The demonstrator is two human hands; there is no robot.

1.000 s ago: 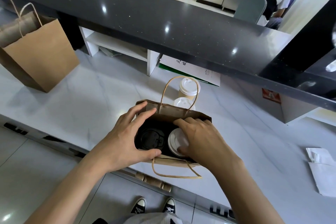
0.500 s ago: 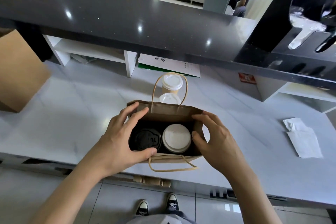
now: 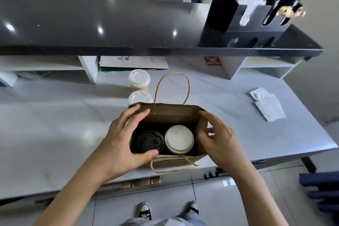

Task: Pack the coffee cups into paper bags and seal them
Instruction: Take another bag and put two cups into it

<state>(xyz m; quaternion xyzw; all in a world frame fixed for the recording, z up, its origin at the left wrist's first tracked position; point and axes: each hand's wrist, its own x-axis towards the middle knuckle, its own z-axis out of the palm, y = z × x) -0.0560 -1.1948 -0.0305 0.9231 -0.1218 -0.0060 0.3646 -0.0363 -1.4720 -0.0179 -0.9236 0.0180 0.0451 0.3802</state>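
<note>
A brown paper bag (image 3: 170,113) stands open on the white counter near its front edge. Inside sit a cup with a black lid (image 3: 149,141) on the left and a cup with a white lid (image 3: 179,139) on the right. My left hand (image 3: 124,141) grips the bag's left end, fingers on the far rim and thumb on the near rim. My right hand (image 3: 218,139) holds the bag's right end, fingertips at the far right corner and thumb against the side wall. Two more white-lidded cups (image 3: 138,79) (image 3: 140,97) stand just behind the bag.
White napkins (image 3: 267,104) lie on the counter to the right. A dark raised shelf (image 3: 110,24) runs across the back, with a black utensil holder (image 3: 256,14) on its right. A printed white sheet (image 3: 134,61) lies under the shelf.
My right hand left the white lid inside the bag and moved out to the bag's right end. The view swung right, so the second paper bag at the left is out of sight.
</note>
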